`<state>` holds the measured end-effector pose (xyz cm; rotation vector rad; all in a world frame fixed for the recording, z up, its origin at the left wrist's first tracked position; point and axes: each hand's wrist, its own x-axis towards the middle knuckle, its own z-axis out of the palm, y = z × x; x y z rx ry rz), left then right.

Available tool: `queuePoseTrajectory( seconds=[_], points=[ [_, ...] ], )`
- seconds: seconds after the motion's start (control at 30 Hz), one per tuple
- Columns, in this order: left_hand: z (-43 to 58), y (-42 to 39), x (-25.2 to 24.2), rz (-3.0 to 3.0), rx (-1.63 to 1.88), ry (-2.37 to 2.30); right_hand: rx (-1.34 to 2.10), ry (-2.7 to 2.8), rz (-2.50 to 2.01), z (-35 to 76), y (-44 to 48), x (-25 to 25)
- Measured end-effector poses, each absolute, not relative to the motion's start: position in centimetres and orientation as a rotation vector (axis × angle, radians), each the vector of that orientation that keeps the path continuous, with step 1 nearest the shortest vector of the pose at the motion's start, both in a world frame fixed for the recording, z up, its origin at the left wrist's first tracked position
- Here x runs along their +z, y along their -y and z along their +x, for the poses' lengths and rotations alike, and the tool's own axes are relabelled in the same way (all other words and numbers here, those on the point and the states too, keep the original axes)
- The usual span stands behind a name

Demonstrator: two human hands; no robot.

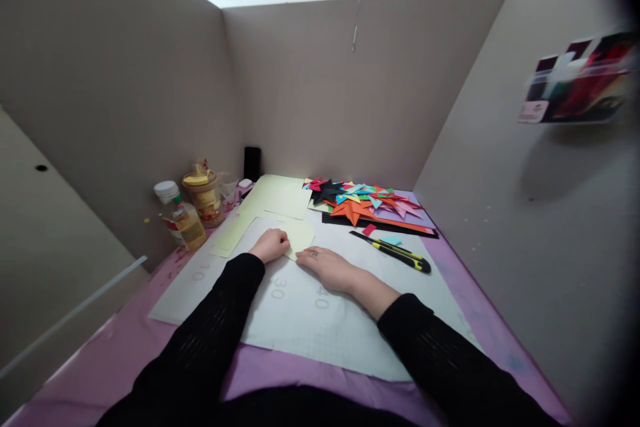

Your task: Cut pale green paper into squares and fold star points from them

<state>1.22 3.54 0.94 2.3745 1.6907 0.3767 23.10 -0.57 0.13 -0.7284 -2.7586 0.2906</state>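
Note:
A pale yellow sheet of paper lies on a white sheet with printed numbers. My left hand is closed, its curled fingers pressed on the yellow paper at its near side; fingertips are partly hidden. Stretched flat, my right hand rests just right of it, with fingertips at the paper's near corner and a ring on one finger. To the right lies a black and yellow box cutter, beside a red paper scrap and a light blue scrap.
Folded paper stars in many colours are heaped at the back right, on coloured sheets. A larger yellow sheet lies back left. A glue bottle, a tub and a black phone stand along the left and back. Grey partitions enclose the table.

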Motion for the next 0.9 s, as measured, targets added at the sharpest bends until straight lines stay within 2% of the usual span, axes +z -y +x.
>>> queuePoseTrajectory(
  seconds=[0.47, 0.7, 0.83, 0.9],
  points=[
    [1.6, -3.2, 0.9, 2.385, 0.319, -1.789, 0.282, 2.763, -0.717, 23.0, 0.6, 0.0],
    [-1.2, -2.1, 0.8, 2.335, 0.315, -1.935, 0.322, 2.699, -0.824, 22.9, 0.8, -0.2],
    [-1.6, -0.9, 1.8, 2.428, 0.438, -1.977, 0.289, 2.709, -0.846, 22.7, 0.7, -0.4],
    [-0.8, 0.3, 2.3, 2.588, 0.532, -1.81, 0.255, 2.719, -0.825, 22.7, 0.8, -0.3]
  ],
)
